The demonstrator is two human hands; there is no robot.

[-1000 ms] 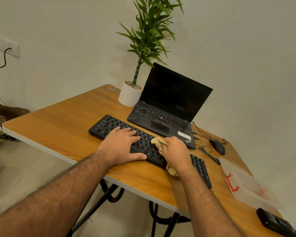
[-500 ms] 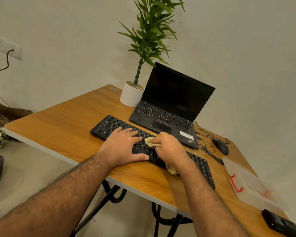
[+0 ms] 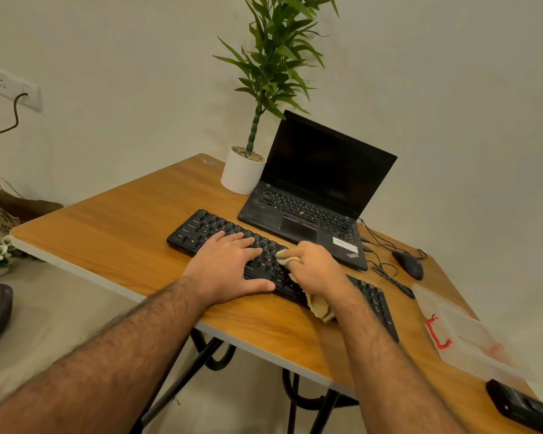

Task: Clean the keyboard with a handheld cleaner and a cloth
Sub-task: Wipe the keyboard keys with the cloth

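Both hands work the black keyboard (image 3: 264, 261), which lies on the wooden bench (image 3: 107, 233) just in front of the laptop (image 3: 314, 208). My left hand (image 3: 229, 267) presses flat, fingers straight, to steady it; my right hand (image 3: 318, 270) clutches the tan cloth (image 3: 318, 308) against the keys beside it. Pale wall behind.

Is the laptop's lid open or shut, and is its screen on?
Open: the laptop has its lid raised, keys showing. The screen is dark, apparently off.
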